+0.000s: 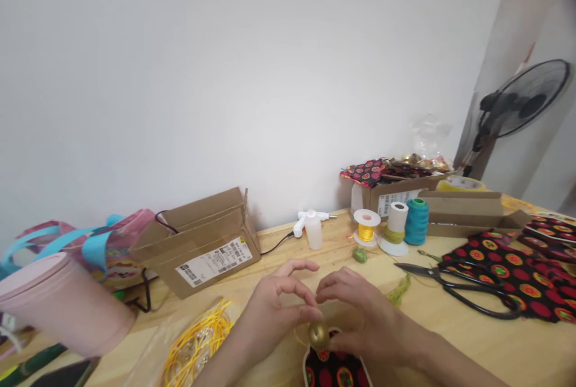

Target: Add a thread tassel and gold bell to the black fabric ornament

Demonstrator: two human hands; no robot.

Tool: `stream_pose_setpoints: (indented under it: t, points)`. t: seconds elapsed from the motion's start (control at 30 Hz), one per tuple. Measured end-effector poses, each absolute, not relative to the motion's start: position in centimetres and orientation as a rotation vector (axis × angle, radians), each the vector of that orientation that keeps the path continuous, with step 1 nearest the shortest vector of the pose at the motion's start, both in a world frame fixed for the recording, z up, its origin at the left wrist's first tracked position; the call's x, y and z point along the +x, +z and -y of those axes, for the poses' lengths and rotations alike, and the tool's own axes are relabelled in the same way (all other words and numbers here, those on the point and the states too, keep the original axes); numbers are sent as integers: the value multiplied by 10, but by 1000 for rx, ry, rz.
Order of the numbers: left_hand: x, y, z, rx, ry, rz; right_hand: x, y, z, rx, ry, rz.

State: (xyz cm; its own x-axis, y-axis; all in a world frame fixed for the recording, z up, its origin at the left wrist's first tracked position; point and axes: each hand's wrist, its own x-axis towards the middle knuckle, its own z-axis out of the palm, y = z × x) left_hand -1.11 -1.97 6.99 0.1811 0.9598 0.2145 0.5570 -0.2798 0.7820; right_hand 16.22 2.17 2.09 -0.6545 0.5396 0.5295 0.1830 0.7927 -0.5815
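A round gold bell (318,336) sits at the top of a small black fabric pouch (333,372) with red and orange circle patterns and a pale edging. My left hand (281,300) is just above and left of the bell, its thumb and index fingertips pinched together over it. Whatever lies in that pinch is too small to make out; a thin yellow cord loops beside the bell. From the right, my right hand (364,312) curls around the bell, thumb low against its side and fingers arched above. The pouch's lower part is outside the picture.
Scissors (468,288) lie right, beside patterned fabric (513,273). Thread spools (366,234), a teal thread cone (416,222), a white bottle (314,231) and a glue gun (299,226) stand behind. Left are yellow cords (198,339), a cardboard box (211,249) and a pink bin (67,303).
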Motion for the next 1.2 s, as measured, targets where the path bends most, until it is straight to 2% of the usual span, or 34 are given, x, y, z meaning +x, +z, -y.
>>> stream_pose_setpoints:
  t: [0.13,0.23,0.33,0.43,0.6,0.83,1.0,1.2]
  points:
    - [-4,94,17,1965,941,-1387,162,45,-25,-385,963,2251]
    - [-2,103,15,1901,1002,-1332,157,60,-26,-369,1084,2222]
    - [-1,95,14,1692,1143,-1230,156,67,-28,-385,1121,2185]
    - [5,70,16,1365,1270,-926,156,69,-29,-397,1151,2137]
    - [18,29,25,971,1102,-682,156,65,-36,-486,1179,2006]
    - [17,22,34,784,949,-714,153,44,-57,-447,1379,2034]
    - [9,15,33,859,827,-714,148,17,-60,-487,1576,2012]
    - [-7,23,29,1120,623,-871,146,-2,-61,-590,1648,1853]
